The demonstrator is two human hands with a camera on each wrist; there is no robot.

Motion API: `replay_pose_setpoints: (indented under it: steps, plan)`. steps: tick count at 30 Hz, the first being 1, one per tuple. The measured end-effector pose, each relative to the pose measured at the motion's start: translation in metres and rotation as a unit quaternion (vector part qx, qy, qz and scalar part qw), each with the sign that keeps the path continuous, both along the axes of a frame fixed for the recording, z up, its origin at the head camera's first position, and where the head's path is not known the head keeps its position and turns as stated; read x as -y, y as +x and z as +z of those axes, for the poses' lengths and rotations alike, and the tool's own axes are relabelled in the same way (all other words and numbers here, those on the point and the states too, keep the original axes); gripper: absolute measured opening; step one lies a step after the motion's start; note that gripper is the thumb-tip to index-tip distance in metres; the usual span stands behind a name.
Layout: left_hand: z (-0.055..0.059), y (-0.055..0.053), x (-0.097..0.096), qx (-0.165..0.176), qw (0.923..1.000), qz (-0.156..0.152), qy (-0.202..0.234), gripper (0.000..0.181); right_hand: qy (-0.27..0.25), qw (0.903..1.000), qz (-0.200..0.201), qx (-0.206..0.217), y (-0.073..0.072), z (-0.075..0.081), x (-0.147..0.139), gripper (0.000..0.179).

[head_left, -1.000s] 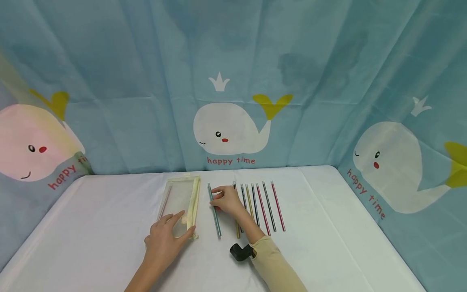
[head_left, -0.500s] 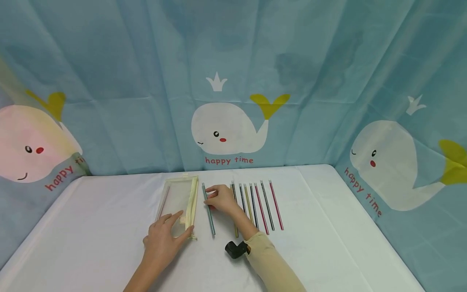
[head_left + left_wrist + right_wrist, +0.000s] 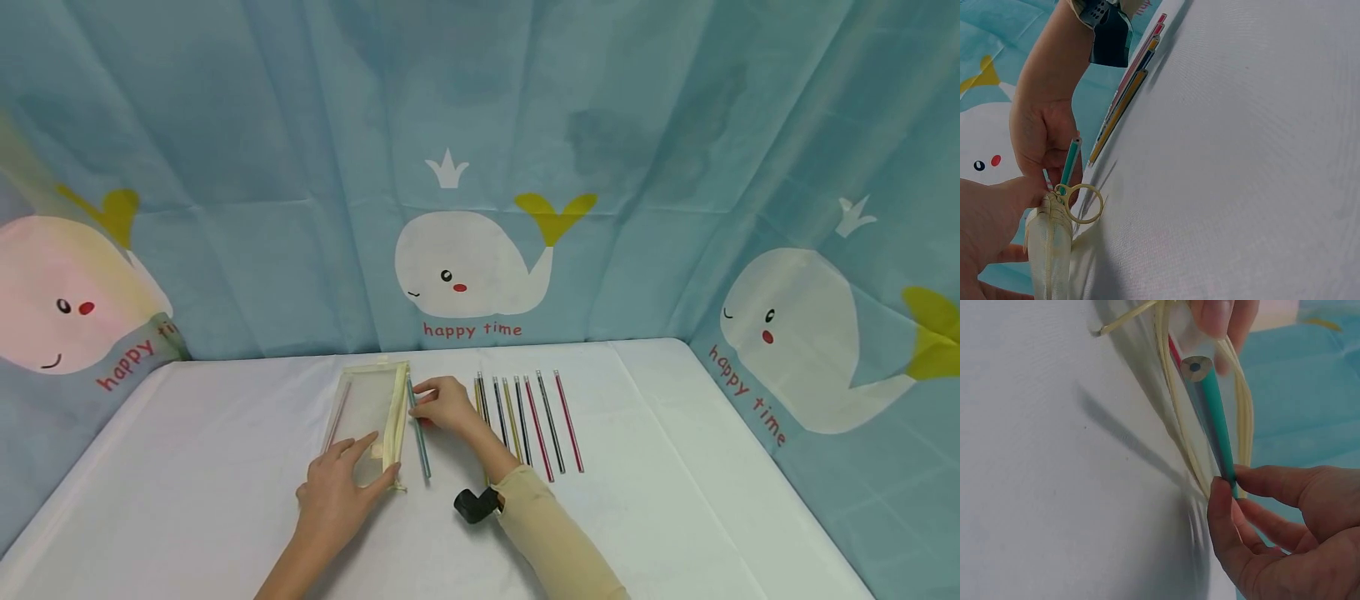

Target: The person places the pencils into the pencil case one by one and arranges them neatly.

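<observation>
A translucent zip pencil pouch [image 3: 367,392] with cream edging lies on the white table, a reddish pencil [image 3: 339,410] showing through its left side. My left hand [image 3: 333,492] holds the pouch's near part, thumb at the zip edge and fingers spread over the mesh. Between thumb and fingers, my right hand [image 3: 444,407] pinches a teal pencil [image 3: 1215,419] right beside the zip side. In the right wrist view the pouch's cream edges [image 3: 1244,406] stand apart around the pencil, its unsharpened end facing the camera. The left wrist view shows a ring-shaped zip pull [image 3: 1102,206] by the pencil.
Several pencils, among them a red pencil [image 3: 568,421] and a yellow pencil [image 3: 512,417], lie side by side to the right of my right hand. A black camera mount [image 3: 474,507] sits at my right wrist. A blue whale-print curtain [image 3: 637,275] hangs behind the table.
My right hand has moved left with the teal pencil, from a gap beside the pouch up to its zip edge. My left hand keeps its place on the pouch.
</observation>
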State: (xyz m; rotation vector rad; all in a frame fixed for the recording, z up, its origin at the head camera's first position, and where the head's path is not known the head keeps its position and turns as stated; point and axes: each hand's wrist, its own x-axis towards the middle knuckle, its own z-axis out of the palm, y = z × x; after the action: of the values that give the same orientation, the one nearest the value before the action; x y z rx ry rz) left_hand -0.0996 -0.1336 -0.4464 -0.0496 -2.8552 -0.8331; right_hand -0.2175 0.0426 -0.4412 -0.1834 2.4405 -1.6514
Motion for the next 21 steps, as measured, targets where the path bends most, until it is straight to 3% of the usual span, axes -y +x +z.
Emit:
replay_pose_setpoints:
  steps: [21]
  plan:
    - [-0.001, 0.000, 0.000, 0.005, 1.0000, 0.003, 0.004, 0.061, -0.062, 0.9974, -0.009, 0.035, -0.010, -0.005, 0.017, 0.033]
